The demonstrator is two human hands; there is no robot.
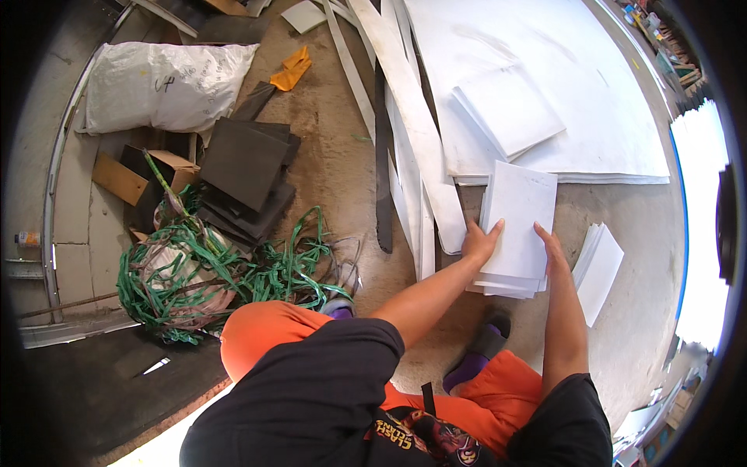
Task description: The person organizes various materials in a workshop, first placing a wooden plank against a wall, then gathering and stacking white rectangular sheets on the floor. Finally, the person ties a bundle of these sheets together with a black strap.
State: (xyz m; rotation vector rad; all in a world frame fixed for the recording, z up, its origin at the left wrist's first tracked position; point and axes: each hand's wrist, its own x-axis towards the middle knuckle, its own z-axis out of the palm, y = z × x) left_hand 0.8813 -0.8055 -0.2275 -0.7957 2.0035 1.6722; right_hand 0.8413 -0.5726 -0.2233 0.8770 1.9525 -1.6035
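Looks down from the head through a fisheye, over the near shirt at bottom, toward hands and floor.

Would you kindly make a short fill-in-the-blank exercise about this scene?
1. The left hand and right hand hold between them a stack of sheets, coloured ____.
2. The tangled strips are mostly ____ in colour.
3. The dark sheets lie on the picture's ____ side.

Missing words: white; green; left.
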